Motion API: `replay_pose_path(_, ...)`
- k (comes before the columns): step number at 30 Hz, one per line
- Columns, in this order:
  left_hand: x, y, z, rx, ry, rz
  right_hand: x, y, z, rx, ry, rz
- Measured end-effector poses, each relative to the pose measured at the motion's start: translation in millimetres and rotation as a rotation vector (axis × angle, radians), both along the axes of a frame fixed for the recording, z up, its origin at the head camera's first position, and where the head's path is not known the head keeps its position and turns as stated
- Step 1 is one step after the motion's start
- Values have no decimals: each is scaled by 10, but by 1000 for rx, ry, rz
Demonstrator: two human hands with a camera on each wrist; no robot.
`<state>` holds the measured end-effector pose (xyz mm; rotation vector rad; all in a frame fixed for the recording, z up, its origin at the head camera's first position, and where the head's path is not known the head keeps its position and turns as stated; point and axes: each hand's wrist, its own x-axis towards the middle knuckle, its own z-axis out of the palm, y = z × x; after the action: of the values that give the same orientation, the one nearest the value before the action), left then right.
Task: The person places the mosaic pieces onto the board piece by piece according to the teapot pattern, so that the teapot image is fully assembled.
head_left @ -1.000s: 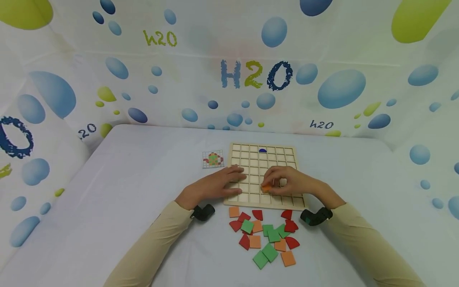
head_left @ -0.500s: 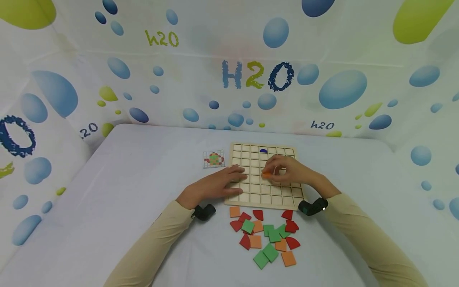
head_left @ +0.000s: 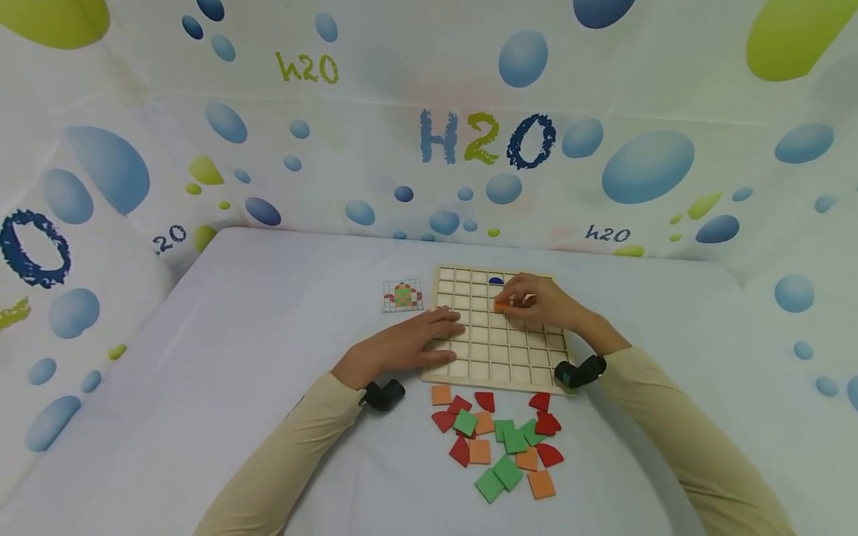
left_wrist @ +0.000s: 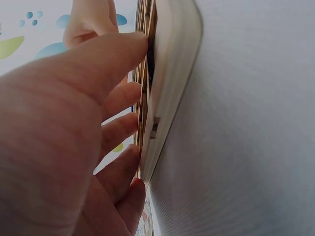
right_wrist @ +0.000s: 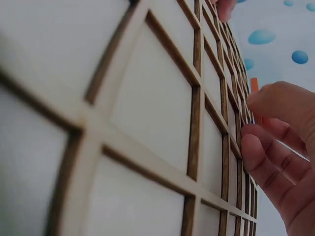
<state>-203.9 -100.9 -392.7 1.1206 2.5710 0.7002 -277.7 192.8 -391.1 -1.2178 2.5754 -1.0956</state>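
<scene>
A wooden grid board [head_left: 479, 371] of square cells lies on the table. My right hand [head_left: 544, 301] is over its upper middle and pinches an orange tile [head_left: 500, 306] between thumb and fingers; in the right wrist view the orange tile [right_wrist: 254, 85] stands up at the fingertips, close over the cells. A dark blue half-round piece [head_left: 496, 281] sits in a top-row cell, just beyond those fingers. My left hand [head_left: 417, 340] rests on the board's left edge with fingers spread and fairly straight. In the left wrist view the thumb [left_wrist: 118, 51] and fingertips touch the grid's edge.
Several loose tiles lie in front of the board: green squares [head_left: 507, 472], orange squares [head_left: 541, 484] and red quarter-rounds [head_left: 550, 455], some overlapping. Left of the board lies a small pattern card [head_left: 403, 295]. A patterned white cloth [head_left: 375, 149] hangs behind the table.
My right hand has moved away from me over the board, from its lower middle to near the blue piece, carrying the orange tile. The left hand has stayed in place.
</scene>
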Motion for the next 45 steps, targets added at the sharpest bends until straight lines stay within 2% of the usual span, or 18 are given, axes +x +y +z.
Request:
replay_pose_path(7,-16,5,2,-5,3,5,-43,-38,2,-7,72,-32)
replay_pose_path(17,-16,14,-7,-12,-11,14,-80,-87,-35,33,69,-141)
replay_pose_path(36,-22,8,-24,2,-13,20,-64,-205,-28,68,12,-262)
replay_pose_path(40,-18,4,-30,1,-23,13,-30,-207,-27,64,9,-262)
replay_pose_path(45,-20,0,-32,7,-13,5,-7,-189,-24,44,-4,-225)
